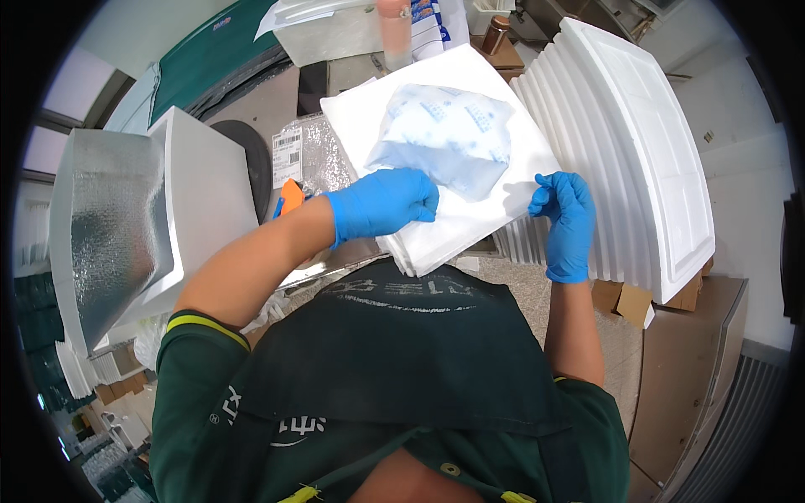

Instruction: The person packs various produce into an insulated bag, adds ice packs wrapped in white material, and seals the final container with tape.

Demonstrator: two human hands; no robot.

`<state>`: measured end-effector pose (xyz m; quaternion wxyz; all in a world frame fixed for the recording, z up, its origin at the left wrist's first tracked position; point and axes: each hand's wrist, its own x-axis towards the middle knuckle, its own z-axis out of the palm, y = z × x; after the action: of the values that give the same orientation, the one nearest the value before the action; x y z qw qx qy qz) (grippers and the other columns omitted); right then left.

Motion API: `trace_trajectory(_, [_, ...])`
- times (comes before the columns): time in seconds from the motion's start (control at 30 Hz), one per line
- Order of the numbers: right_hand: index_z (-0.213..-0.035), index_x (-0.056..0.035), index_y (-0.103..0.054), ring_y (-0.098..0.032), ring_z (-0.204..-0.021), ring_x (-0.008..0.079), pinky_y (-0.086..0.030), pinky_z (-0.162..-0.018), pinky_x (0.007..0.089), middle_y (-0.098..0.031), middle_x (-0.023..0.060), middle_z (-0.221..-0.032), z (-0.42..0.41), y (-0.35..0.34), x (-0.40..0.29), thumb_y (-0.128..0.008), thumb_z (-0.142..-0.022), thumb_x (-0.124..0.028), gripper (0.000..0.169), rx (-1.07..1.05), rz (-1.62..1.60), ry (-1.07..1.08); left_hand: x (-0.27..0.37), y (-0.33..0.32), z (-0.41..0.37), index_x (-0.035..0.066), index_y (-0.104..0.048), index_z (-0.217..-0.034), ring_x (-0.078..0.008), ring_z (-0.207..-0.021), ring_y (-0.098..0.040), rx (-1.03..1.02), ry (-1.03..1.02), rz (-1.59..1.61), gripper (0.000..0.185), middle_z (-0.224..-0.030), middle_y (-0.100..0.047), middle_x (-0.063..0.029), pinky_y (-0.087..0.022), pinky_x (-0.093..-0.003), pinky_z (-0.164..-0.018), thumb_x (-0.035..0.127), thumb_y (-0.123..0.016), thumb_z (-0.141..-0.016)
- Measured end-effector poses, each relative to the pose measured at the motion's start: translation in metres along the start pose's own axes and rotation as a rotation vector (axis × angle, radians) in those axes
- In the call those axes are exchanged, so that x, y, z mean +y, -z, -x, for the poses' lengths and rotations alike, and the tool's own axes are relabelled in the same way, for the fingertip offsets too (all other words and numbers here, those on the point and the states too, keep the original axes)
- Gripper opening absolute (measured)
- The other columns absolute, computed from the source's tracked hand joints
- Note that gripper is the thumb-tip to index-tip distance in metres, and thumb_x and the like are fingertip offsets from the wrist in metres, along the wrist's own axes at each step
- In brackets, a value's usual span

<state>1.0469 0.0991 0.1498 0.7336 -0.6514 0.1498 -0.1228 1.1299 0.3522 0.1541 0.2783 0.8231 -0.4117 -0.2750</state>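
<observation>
A pale bluish-white pouch (449,138) with blue print, looking like a gel ice pack, lies on a stack of soft white sheets (459,229). My left hand (390,202), in a blue glove, rests over the near left part of the stack, just below the pouch. Its fingers are curled under, so what they may pinch is hidden. My right hand (568,220), gloved in blue too, is at the stack's right edge with bent fingers. Its fingertips meet the sheet's edge, but a grip on it is not clear.
White foam lids (635,157) stand in a leaning row at right. At left is a foam box (207,170) with a silvery foil liner (116,220). Behind are a pink-topped bottle (395,34), a brown-capped jar (495,34) and a foam container (327,38). An orange-and-blue tool (290,196) lies near my left wrist.
</observation>
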Motion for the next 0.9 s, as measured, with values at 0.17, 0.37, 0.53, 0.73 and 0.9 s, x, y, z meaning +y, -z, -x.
trace_trajectory(0.17, [-0.089,-0.001,-0.06,-0.058,-0.072,0.0142,-0.047,-0.068,0.0264,-0.061,0.0068,-0.079,0.019,-0.011,-0.021,-0.054,-0.089,-0.015,0.015,-0.038,0.179,0.097,-0.01,0.013,-0.006,0.007,-0.062,-0.09,-0.0202,-0.085,-0.055,-0.105,0.099,0.234,0.017,-0.091,-0.058,-0.0095,-0.043,-0.0312,-0.08,0.021,-0.062,-0.082])
trace_trajectory(0.37, [-0.102,-0.0087,-0.062,-0.055,-0.089,0.0251,-0.045,-0.077,0.0349,-0.06,0.009,-0.098,0.032,-0.042,-0.027,-0.071,-0.074,-0.018,0.031,-0.379,0.902,0.74,-0.009,0.025,-0.012,0.004,-0.062,-0.096,-0.0163,-0.084,-0.053,-0.188,0.14,0.284,0.027,-0.093,-0.059,-0.0076,-0.042,-0.0296,-0.079,0.027,-0.062,-0.082])
trace_trajectory(0.53, [-0.106,-0.0109,-0.062,-0.054,-0.088,0.027,-0.043,-0.079,0.0362,-0.059,0.0087,-0.095,0.036,-0.071,-0.022,-0.073,-0.07,-0.021,0.039,-0.527,0.761,0.681,0.001,0.033,-0.014,0.003,-0.06,-0.104,-0.0162,-0.085,-0.053,-0.266,0.164,0.206,0.036,-0.093,-0.06,-0.0086,-0.042,-0.0294,-0.079,0.034,-0.057,-0.086])
trace_trajectory(0.73, [-0.105,-0.01,-0.063,-0.054,-0.084,0.0255,-0.043,-0.074,0.0358,-0.059,0.0085,-0.09,0.031,-0.067,-0.019,-0.072,-0.071,-0.019,0.036,-0.559,0.702,0.614,0.005,0.038,-0.016,0.003,-0.059,-0.107,-0.0179,-0.09,-0.055,-0.317,0.226,0.149,0.036,-0.097,-0.061,-0.0105,-0.043,-0.0306,-0.083,0.033,-0.055,-0.086])
trace_trajectory(0.9, [-0.097,-0.0069,-0.065,-0.054,-0.07,0.0244,-0.044,-0.063,0.0339,-0.057,0.0083,-0.077,0.028,-0.068,-0.008,-0.069,-0.074,-0.015,0.025,-0.576,0.706,0.502,0.013,0.047,-0.011,0.006,-0.064,-0.098,-0.0198,-0.085,-0.058,0.013,0.065,0.089,0.029,-0.093,-0.062,-0.0111,-0.045,-0.0321,-0.08,0.03,-0.06,-0.083])
